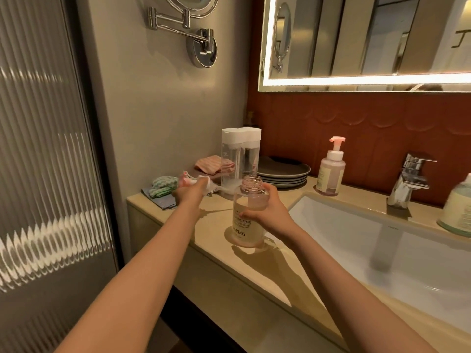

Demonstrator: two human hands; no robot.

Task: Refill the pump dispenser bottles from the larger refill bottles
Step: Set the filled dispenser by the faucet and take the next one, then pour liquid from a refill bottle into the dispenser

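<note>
A clear dispenser bottle [248,217] with its neck uncapped stands on the beige counter [211,225], holding a little pinkish liquid. My right hand [267,212] grips its side. My left hand [190,193] holds the removed pump head [204,183], pink and white, with its tube pointing right, to the left of the bottle. Two tall clear refill bottles [238,156] with white caps stand just behind. Another pink pump bottle [331,169] stands by the sink.
A stack of grey plates [283,169] and folded cloths [163,186] lie at the counter's back left. The white sink [382,245] and chrome faucet [407,182] are to the right. A greenish bottle [458,212] stands at the far right edge.
</note>
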